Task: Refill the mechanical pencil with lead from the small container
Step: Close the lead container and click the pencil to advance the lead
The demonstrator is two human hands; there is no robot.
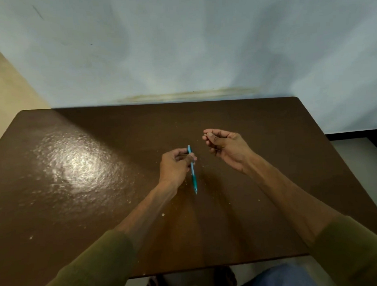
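Olive sleeves [98, 265] frame the near edge of the brown table [78, 212], which carries scattered pale crumbs. At table centre the left hand [175, 165] pinches the blue mechanical pencil [192, 170] between thumb and fingers, tip toward 6 o'clock, no writing legible on it. At about 2 o'clock from it the right hand [224, 145], raised apart, curls nearly closed, its fingertips pinching something tiny and pale that I cannot identify.
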